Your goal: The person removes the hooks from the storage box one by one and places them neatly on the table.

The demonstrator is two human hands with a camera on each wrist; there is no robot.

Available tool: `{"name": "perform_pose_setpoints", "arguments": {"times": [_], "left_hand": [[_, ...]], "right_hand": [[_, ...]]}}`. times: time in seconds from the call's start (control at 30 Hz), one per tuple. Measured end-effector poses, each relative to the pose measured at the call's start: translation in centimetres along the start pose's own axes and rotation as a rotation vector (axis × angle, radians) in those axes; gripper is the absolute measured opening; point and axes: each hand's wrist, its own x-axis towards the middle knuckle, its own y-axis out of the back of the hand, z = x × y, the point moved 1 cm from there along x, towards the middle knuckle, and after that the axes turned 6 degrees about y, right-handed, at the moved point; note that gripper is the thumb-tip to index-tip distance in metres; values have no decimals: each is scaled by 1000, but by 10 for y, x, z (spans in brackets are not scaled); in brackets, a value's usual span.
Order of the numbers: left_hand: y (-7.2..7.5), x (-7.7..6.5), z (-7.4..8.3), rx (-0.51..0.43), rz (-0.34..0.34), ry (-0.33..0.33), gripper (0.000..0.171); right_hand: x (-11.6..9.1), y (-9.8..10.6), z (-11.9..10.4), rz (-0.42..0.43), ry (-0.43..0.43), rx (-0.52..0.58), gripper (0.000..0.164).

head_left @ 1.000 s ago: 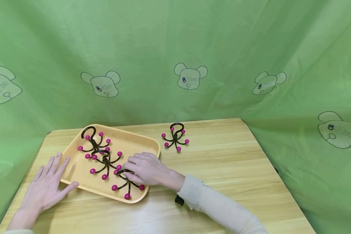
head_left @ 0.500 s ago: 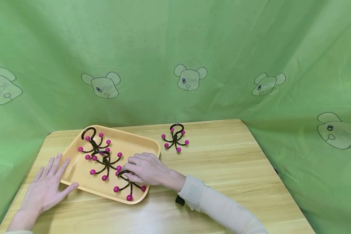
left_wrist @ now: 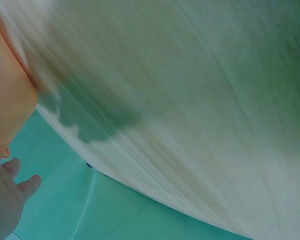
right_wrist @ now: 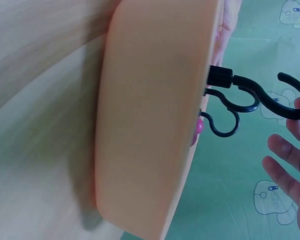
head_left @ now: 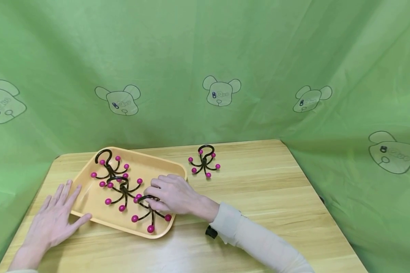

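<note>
My right hand pinches the curved top of a black multi-prong hanging hook with pink ball tips, over the tray's near right corner. In the right wrist view the thumb and index finger meet at that curved hook, the other fingers spread. Two more such hooks lie in the peach tray: one in the middle, one toward the far left, their prongs overlapping. Flat beside the tray's left side rests my left hand, fingers spread, thumb and fingertips at the rim.
A fourth pink-tipped hook stands on the wooden table, right of the tray near the back edge. Green cloth printed with bear heads hangs behind and along the sides.
The right hand has shifted the held hook slightly right, then a touch upward in the head view. The left hand, the tray and the other hooks keep their places.
</note>
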Motion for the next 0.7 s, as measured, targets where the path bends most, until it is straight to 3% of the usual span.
{"name": "perform_pose_setpoints", "arguments": {"times": [0.7], "left_hand": [[2,0,0,-7,2,-4,103]], "right_hand": [[-1,40,22,47,-26,-18,15]]}}
